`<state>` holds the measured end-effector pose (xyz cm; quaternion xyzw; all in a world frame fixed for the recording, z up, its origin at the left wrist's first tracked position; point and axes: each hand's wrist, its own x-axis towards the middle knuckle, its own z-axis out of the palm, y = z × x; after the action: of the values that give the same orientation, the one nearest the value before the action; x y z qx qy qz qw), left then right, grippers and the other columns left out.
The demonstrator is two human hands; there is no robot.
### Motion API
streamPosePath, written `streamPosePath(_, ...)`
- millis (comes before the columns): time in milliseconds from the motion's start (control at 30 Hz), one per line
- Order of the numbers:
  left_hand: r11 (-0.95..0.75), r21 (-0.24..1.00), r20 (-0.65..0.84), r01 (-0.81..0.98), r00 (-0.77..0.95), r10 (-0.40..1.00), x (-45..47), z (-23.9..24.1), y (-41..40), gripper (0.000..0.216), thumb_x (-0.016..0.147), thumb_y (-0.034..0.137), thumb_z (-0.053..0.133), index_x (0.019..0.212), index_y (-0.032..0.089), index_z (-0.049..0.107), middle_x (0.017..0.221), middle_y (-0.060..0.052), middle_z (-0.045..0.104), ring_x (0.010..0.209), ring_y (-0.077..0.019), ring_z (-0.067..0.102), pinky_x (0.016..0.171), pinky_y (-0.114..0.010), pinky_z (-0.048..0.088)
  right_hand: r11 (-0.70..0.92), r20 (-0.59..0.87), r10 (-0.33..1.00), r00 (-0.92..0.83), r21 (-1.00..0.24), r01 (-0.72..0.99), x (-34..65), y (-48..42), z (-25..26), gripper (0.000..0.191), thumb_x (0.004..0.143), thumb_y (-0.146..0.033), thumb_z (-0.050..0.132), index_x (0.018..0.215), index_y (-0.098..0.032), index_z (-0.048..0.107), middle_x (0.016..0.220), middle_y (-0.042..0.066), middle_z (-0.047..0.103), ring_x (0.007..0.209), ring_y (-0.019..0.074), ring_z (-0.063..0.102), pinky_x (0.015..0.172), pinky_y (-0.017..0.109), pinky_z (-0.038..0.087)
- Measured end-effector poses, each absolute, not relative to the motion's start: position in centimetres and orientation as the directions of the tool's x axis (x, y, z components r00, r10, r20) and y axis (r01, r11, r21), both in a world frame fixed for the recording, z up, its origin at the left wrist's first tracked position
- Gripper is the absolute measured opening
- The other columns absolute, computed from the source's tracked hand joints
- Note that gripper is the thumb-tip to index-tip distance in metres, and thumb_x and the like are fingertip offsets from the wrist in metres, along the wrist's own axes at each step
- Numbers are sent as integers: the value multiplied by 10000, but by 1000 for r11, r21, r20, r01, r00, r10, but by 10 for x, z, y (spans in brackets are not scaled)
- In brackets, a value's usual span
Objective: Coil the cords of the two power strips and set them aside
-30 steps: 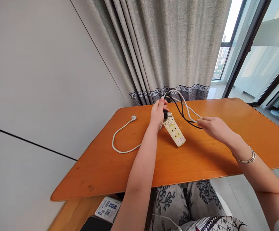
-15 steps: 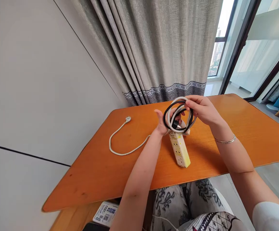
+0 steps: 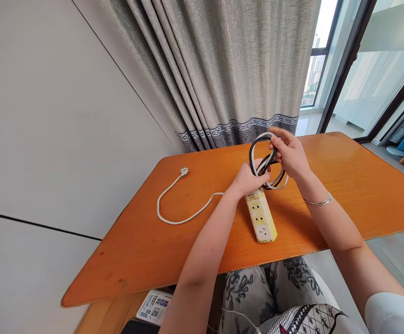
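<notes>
A coil of black and white cables (image 3: 251,155) is up off the table between both hands. My left hand (image 3: 252,178) wraps round its lower left side, thumb across the loops. At the upper right, my right hand (image 3: 290,153) pinches the coil between thumb and fingers, with the index finger raised. Just below the coil a yellowed white power strip (image 3: 262,218) lies on the table, its far end hidden by the left hand and cables. To the left, a white cord (image 3: 174,223) curves across the tabletop to a white plug (image 3: 184,171).
The orange wooden table (image 3: 135,250) has its near edge at my lap. Behind it hangs a grey curtain (image 3: 240,69); a white wall panel (image 3: 42,116) borders the left. Below the left corner lies a white printed box (image 3: 153,307).
My left hand has gone from open behind the coil, thumb raised, to closed round it. The loops have tilted and shifted right, and my right index finger has lifted.
</notes>
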<state>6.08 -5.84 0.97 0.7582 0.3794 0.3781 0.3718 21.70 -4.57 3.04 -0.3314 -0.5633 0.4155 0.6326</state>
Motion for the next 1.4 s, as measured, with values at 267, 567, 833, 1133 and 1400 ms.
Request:
streamPosePath(267, -347, 925, 243, 154, 462, 853, 52, 17, -54, 151, 560, 285, 584, 667, 180, 577, 585, 45, 511, 554, -107, 454, 546, -239, 390, 718, 811, 584, -35, -495, 488, 233, -34, 22, 315, 990, -447, 564, 958, -228, 787, 1203, 112, 700, 1111, 246, 656, 965, 427, 551)
streamPosePath(567, -223, 975, 208, -3, 378, 902, 41, 12, -43, 192, 527, 306, 602, 666, 174, 592, 506, 27, 546, 480, -109, 467, 490, -235, 390, 748, 610, 644, -461, -375, 548, 241, -39, 21, 555, 873, -313, 683, 1406, -171, 613, 1349, 139, 695, 1197, 286, 680, 1013, 428, 536)
streamPosePath(833, -162, 981, 106, 104, 408, 907, 33, 17, -43, 230, 568, 352, 692, 657, 156, 612, 591, 14, 582, 549, -118, 517, 534, -242, 424, 596, 554, 778, -297, -501, 627, 236, -49, 29, 457, 864, -256, 667, 1312, -182, 612, 834, 31, 784, 779, 210, 715, 755, 319, 480)
streamPosePath(1133, -486, 778, 458, 398, 170, 872, 30, 18, -45, 396, 718, 241, 757, 1064, 192, 572, 1140, -96, 682, 1052, -240, 683, 957, -414, 537, 452, 476, 877, -70, -765, 458, 230, -50, 29, 449, 740, -315, 741, 1148, -234, 572, 520, -82, 575, 518, 186, 576, 581, 322, 404)
streamPosePath(1400, -647, 269, 594, 713, 406, 694, 48, 15, -66, 185, 816, 144, 746, 981, 224, 731, 1685, -76, 327, 1481, -390, 399, 1203, -641, 331, 426, 454, 891, -13, -826, 369, 224, -44, 22, 420, 691, -263, 725, 1041, -266, 493, 542, -91, 557, 504, 182, 575, 543, 325, 418)
